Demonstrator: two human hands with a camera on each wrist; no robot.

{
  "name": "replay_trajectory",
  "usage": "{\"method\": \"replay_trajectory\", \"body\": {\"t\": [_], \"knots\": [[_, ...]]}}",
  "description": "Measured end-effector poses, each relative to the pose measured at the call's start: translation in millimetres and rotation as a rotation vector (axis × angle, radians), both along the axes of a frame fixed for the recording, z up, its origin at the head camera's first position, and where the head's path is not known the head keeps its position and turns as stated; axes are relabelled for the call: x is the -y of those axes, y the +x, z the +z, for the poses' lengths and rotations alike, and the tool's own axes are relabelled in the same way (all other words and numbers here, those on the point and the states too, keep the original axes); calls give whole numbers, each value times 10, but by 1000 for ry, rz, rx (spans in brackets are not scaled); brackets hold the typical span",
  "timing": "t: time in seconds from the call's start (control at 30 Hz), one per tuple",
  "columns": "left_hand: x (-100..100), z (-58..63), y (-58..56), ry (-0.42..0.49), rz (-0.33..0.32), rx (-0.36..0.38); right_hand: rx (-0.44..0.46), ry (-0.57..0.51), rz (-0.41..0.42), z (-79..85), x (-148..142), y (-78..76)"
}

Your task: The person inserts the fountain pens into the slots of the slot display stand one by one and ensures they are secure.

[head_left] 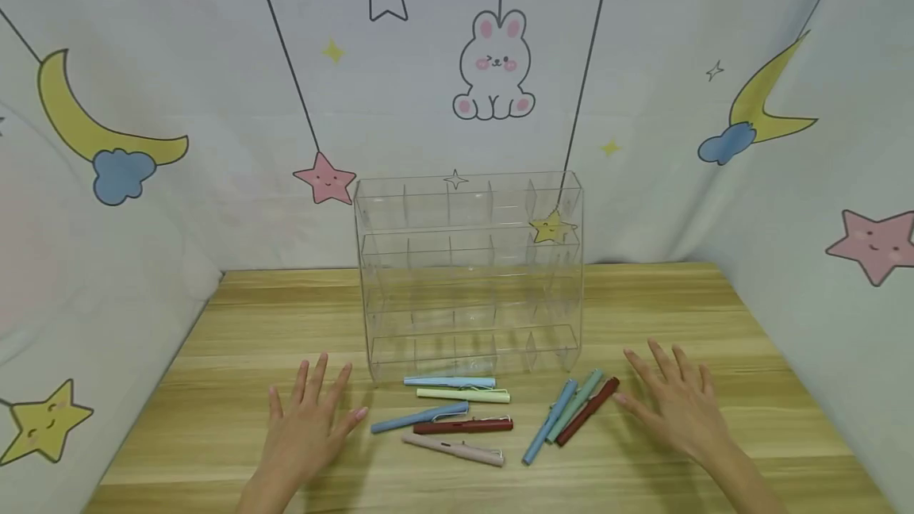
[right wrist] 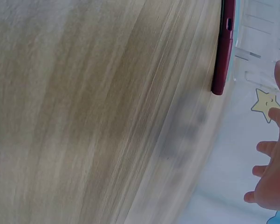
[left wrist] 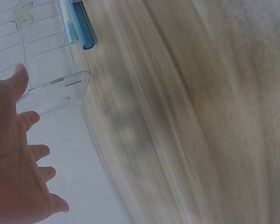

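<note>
Left hand and right hand nearest, palms down, fingers straight and spread wide, neither gripping anything; can't tell if fingertips touch the tabletop. Eight pens between them, in front of a clear compartment rack. Left group, roughly crosswise, back to front: light blue pen, pale yellow-green pen, blue pen, dark red pen, pinkish-beige pen; the blue one's end is near the left thumb. Right group, slanted side by side: second blue pen, green pen, second dark red pen, the last just beside the right thumb. Rack upright, white cartoon-print cloth behind.
</note>
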State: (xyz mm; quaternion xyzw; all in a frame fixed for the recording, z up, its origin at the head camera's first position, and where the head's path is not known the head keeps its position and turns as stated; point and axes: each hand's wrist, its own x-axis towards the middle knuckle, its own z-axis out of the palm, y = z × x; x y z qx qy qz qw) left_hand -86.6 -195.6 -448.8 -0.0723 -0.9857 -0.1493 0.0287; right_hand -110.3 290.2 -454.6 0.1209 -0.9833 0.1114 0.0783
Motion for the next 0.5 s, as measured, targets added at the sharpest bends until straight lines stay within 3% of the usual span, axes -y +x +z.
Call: {"method": "replay_trajectory", "body": {"t": [0.2, 0.5], "knots": [[-3, -8, -9, 12, -5, 6, -29, -30, 25, -43, -5, -23], [17, -68, -69, 49, -4, -2, -64, -307, 229, -241, -24, -56]]}}
